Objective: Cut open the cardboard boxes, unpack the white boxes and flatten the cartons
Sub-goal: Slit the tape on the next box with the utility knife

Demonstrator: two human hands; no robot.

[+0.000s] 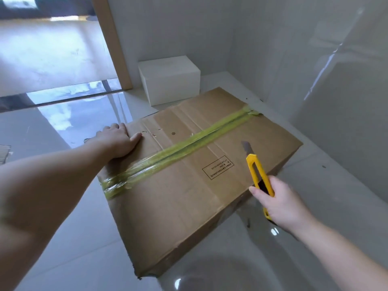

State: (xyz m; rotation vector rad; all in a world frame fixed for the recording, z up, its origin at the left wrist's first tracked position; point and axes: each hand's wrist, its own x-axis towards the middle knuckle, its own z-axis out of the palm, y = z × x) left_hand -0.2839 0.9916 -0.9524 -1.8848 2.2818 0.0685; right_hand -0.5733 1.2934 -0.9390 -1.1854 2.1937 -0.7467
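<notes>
The cardboard box (189, 175) lies flat on the glossy floor, its centre seam sealed by a yellowish tape strip (178, 151) running from near left to far right. The left hand (119, 141) presses spread on the far-left edge. The right hand (279, 204) grips a yellow utility knife (259, 175), blade out, above the right flap. Best to cut shallow along the seam, away from the bracing hand. A boxed printed label (218, 167) sits upside down, illegible. A white box (170, 80) stands beyond.

1. Brown cardboard box (189, 185) with a black printed label.
2. Yellow-green tape (180, 149) running along its top seam.
3. Yellow utility knife (259, 175), grey blade.
4. Plain white box (170, 80).
5. Glossy pale grey floor (73, 238).
</notes>
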